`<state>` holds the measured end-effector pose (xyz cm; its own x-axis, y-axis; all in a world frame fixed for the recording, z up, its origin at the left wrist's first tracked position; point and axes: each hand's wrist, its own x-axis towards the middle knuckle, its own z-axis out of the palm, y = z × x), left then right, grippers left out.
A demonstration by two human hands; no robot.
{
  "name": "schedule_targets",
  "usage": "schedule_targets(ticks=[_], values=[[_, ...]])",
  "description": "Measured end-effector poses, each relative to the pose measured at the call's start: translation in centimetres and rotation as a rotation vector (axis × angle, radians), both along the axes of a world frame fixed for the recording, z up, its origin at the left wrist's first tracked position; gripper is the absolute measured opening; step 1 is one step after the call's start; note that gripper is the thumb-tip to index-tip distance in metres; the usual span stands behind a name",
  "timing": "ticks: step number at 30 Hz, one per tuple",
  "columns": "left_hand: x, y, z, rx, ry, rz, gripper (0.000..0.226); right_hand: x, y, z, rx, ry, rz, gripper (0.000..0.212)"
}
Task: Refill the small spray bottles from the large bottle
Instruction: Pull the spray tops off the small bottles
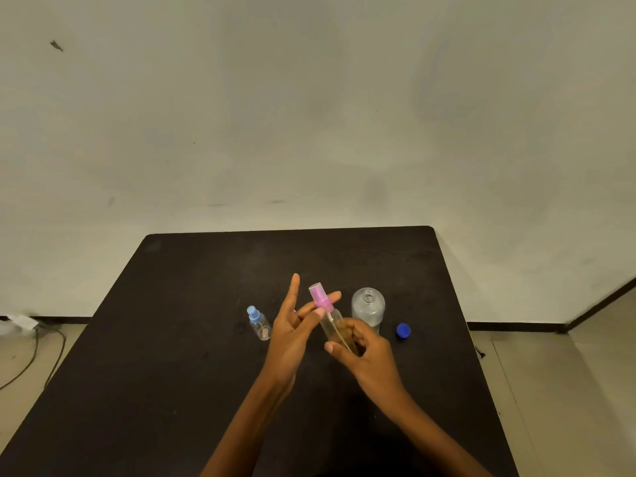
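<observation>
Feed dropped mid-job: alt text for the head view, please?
The right hand grips a slim clear plastic spray bottle, tilted over the black table, while the left hand pinches its pink spray head. A small blue-topped clear spray bottle stands left; an uncapped large clear bottle and a round blue cap sit right.

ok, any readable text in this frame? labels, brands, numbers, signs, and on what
No readable text anywhere.
Pink-capped spray bottle: no label shows; right hand covers its lower part.
Blue-capped spray bottle: clear, no print visible.
Large bottle: clear, no label visible.
Blue cap: any embossing too small to tell.
White scrap on the floor: too blurred to read.
</observation>
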<state>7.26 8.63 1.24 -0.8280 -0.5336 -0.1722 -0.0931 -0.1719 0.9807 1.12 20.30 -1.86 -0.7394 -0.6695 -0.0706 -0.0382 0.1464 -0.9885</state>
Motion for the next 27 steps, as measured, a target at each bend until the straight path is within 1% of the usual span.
schedule_targets(ticks=[5, 8, 10, 13, 16, 21, 24, 26, 27], values=[[-0.5, 0.4, -0.4, -0.084, -0.018, 0.107, 0.073, 0.1, 0.0, -0.1, 0.007, 0.002, 0.007, 0.033], [-0.7, 0.6, -0.2, -0.162, -0.027, 0.120, 0.072, 0.3, 0.0, -0.3, 0.019, 0.020, 0.011, 0.034], [-0.6, 0.8, -0.1, -0.128, -0.011, 0.095, 0.075, 0.2, 0.0, -0.3, 0.022, 0.025, 0.012, 0.033], [-0.2, 0.7, -0.3, -0.032, -0.001, 0.076, 0.066, 0.1, 0.0, -0.2, 0.012, 0.021, 0.005, 0.031], [0.0, 0.7, -0.4, -0.047, 0.012, 0.096, 0.063, 0.0, 0.1, -0.3, 0.002, 0.014, -0.006, 0.031], [-0.4, 0.5, -0.8, -0.125, 0.000, 0.193, 0.074, 0.1, 0.1, -0.4, 0.014, 0.004, -0.011, 0.030], [-0.7, 0.6, -0.9, -0.192, -0.018, 0.213, 0.077, 0.2, 0.0, -0.3, 0.027, 0.012, 0.002, 0.032], [-0.8, 0.6, -1.2, -0.165, -0.016, 0.199, 0.077, 0.2, -0.1, -0.3, 0.024, 0.004, 0.006, 0.033], [-0.8, 0.7, -1.3, -0.116, -0.004, 0.198, 0.075, 0.2, -0.1, -0.3, 0.021, 0.000, 0.007, 0.033]])
